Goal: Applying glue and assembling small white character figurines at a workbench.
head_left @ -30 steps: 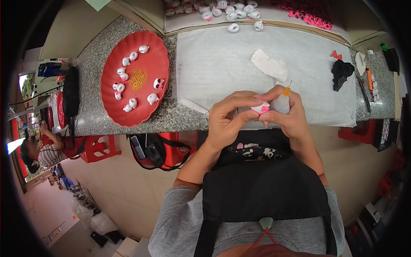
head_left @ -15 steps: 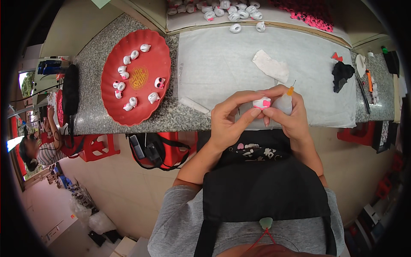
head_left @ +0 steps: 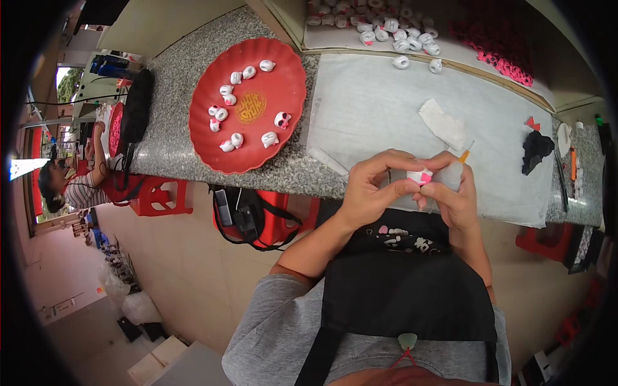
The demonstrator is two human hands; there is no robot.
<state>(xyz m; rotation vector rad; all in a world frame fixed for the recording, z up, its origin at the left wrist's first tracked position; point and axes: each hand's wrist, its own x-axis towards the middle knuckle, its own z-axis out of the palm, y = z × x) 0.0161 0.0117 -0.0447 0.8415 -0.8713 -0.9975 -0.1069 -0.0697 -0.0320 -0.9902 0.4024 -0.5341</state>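
Observation:
My left hand (head_left: 378,186) pinches a small white figurine head (head_left: 418,175) with a pink bow between thumb and fingers. My right hand (head_left: 460,199) meets it from the other side, its thumb and fingertips also on the piece. Tucked in that same hand is a translucent squeeze bottle (head_left: 453,177) with an orange needle tip, which points up and away. Both hands are just over the near edge of the white sheet (head_left: 367,103) on the counter. Part of the head and of the bottle is covered by my fingers.
On the left, a red scalloped tray (head_left: 283,71) carries several white heads. More white heads (head_left: 400,45) and pink parts (head_left: 505,67) lie on the back shelf. A white tissue (head_left: 441,123) and a black cloth (head_left: 537,152) rest on the sheet. Another person (head_left: 80,174) sits far left.
The whole view has shifted, so the counter and hands appear further right. Both hands still grip the small head, its pink bow facing up, and the bottle remains in my right hand.

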